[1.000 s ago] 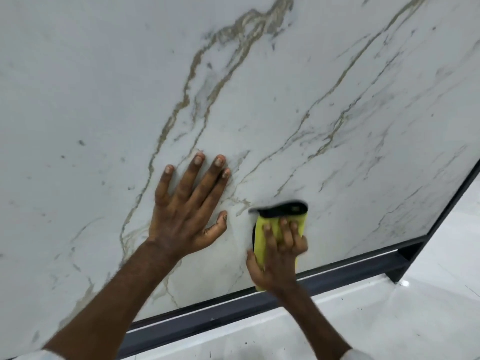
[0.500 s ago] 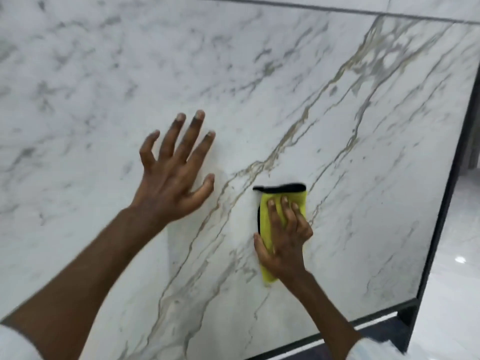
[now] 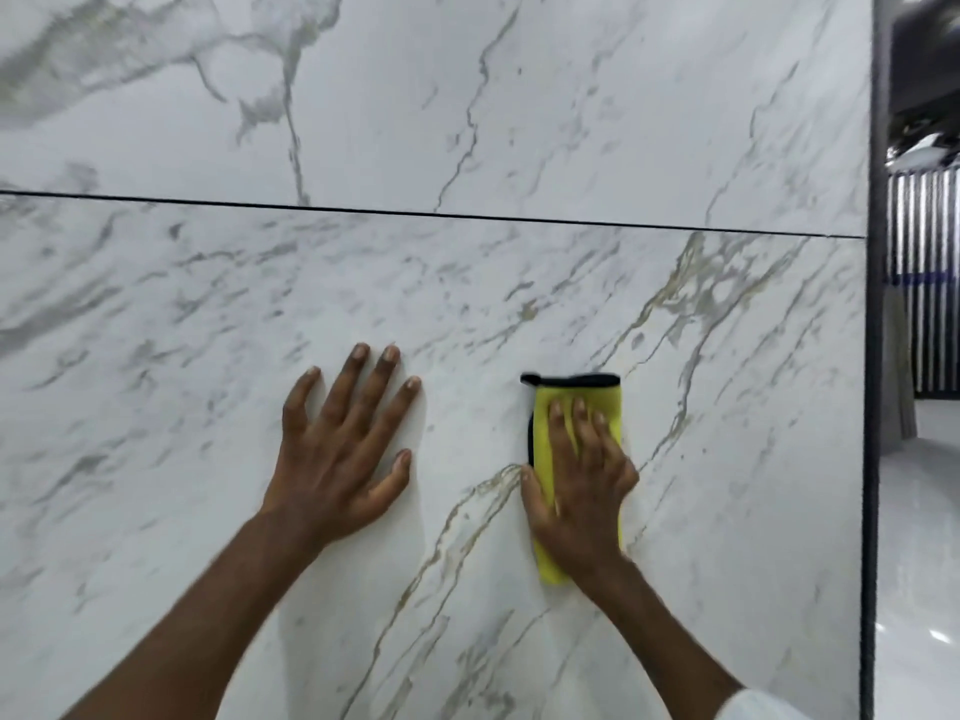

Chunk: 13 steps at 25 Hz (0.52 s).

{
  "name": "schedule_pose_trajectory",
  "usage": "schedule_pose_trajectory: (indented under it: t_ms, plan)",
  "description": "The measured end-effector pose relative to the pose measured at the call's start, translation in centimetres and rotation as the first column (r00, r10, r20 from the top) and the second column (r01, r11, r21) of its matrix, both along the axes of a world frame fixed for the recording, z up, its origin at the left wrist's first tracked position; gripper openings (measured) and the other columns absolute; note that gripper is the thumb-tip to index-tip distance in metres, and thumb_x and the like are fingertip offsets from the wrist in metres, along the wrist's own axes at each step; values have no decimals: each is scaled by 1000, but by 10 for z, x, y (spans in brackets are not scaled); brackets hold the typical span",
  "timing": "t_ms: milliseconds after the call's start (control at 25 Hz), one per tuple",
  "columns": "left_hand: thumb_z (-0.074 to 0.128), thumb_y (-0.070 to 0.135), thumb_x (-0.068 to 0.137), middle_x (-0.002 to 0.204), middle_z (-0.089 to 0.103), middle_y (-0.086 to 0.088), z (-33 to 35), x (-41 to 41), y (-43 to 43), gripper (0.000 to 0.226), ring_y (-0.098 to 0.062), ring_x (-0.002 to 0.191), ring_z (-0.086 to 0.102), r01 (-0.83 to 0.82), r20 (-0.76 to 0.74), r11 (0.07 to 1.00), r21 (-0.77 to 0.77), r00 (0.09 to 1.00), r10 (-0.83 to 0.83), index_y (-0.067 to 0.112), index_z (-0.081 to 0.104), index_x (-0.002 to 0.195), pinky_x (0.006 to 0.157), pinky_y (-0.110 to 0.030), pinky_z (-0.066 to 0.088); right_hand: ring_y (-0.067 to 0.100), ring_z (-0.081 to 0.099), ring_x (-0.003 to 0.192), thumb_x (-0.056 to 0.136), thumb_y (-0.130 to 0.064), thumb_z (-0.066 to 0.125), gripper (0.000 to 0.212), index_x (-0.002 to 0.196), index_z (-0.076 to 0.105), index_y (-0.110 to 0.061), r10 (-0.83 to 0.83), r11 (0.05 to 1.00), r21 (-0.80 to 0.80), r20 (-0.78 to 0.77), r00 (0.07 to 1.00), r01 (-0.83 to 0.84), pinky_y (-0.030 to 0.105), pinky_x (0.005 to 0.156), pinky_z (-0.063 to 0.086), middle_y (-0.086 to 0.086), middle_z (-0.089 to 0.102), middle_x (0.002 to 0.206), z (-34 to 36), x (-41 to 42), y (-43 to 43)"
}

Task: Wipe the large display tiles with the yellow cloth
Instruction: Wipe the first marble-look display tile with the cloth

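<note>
Presently, in the head view, a folded yellow microfibre cloth with a black hem (image 3: 605,407) is pressed flat against the lower white marble-veined display tile (image 3: 208,356) by the right hand (image 3: 582,491), its fingers laid nearly straight over the cloth rather than curled round it. The left hand (image 3: 337,459) is spread open on the same tile, beside the cloth. Compared with half a second ago, both hands are seen nearer the dark horizontal seam (image 3: 467,214), and the upper tile (image 3: 571,96) is now shown.
</note>
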<state>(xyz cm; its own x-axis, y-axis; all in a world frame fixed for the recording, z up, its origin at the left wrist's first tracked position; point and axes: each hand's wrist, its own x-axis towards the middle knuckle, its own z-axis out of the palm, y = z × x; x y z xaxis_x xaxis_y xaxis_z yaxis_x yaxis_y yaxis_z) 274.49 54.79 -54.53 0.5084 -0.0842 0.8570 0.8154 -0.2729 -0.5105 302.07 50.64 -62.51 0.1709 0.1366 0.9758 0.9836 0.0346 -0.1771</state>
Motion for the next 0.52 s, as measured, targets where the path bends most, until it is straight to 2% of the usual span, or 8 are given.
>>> schedule_pose_trajectory:
  t_ms: [80, 240, 320, 400, 520]
  plan:
    - [48, 43, 100, 172, 25, -16, -1, 0, -1, 71, -37, 159, 23, -13, 6, 1000, -20, 1000, 13, 13, 34, 163, 120, -64, 25, 32, 28, 149, 91, -53, 49, 79, 162, 25, -29, 36, 999, -40, 26, 999, -35, 65, 106, 35, 5, 27, 167, 9, 4, -1]
    - [50, 43, 99, 173, 22, -15, -2, 2, -2, 74, -36, 160, 21, -2, 9, 999, -43, 1000, 3, 14, 31, 165, 120, -65, 28, 24, 16, 150, 88, -55, 43, 82, 164, 21, -35, 81, 996, -30, -70, 994, -83, 61, 113, 22, 0, 18, 171, 175, 2, 2]
    - [50, 44, 98, 173, 21, -14, -3, 2, -2, 75, -35, 160, 21, 10, 17, 999, -47, 1000, -10, 15, 31, 165, 121, -64, 28, 22, 14, 151, 88, -54, 42, 81, 164, 18, -37, 67, 997, -33, -88, 994, -70, 58, 113, 21, -3, 14, 172, 223, -2, 5]
    - [50, 44, 98, 174, 21, -13, -3, 1, 0, 75, -34, 160, 21, 15, 23, 998, -53, 1000, -14, 15, 32, 165, 122, -63, 26, 25, 16, 152, 91, -55, 40, 80, 165, 17, -35, 31, 1000, -3, -75, 997, -31, 59, 112, 22, -2, 14, 172, 202, -12, 9]
    - [54, 42, 95, 173, 23, -11, -1, 0, -6, 74, -33, 160, 23, 59, 11, 996, -72, 998, -58, 15, 39, 162, 123, -62, 23, 30, 20, 153, 94, -54, 42, 78, 164, 16, -34, 28, 1000, -12, -65, 998, -29, 63, 112, 27, 1, 18, 171, 88, -38, 6]
